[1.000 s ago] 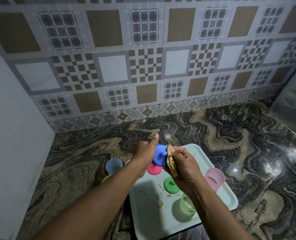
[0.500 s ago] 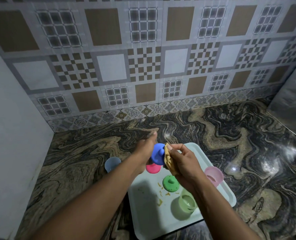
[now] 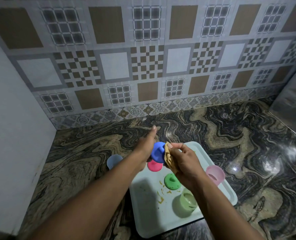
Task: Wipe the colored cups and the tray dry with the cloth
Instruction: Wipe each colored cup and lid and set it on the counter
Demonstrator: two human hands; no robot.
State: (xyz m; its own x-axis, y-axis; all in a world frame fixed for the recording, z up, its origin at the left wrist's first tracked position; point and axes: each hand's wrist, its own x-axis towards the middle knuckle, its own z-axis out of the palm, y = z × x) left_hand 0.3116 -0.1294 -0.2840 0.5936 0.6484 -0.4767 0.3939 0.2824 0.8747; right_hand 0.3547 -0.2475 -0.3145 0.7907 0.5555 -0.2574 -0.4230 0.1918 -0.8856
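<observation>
Now the left hand point(image 3: 146, 146) is gripping the round blue plastic piece point(image 3: 158, 152), index finger stretched out. Just right of it, the right hand point(image 3: 183, 163) is pinching the crumpled tan cloth point(image 3: 168, 155) against its face.

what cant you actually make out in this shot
- Head view: the part of the blue piece facing the cloth; the cloth covers it.
- Most of the cloth, bunched inside the right hand.
- The left hand fingers gripping the blue piece, hidden behind it.
- The pale blue cup on the counter, partly hidden by the left forearm.
- The tray: near left part behind the forearms; wetness unreadable in dim light.
</observation>
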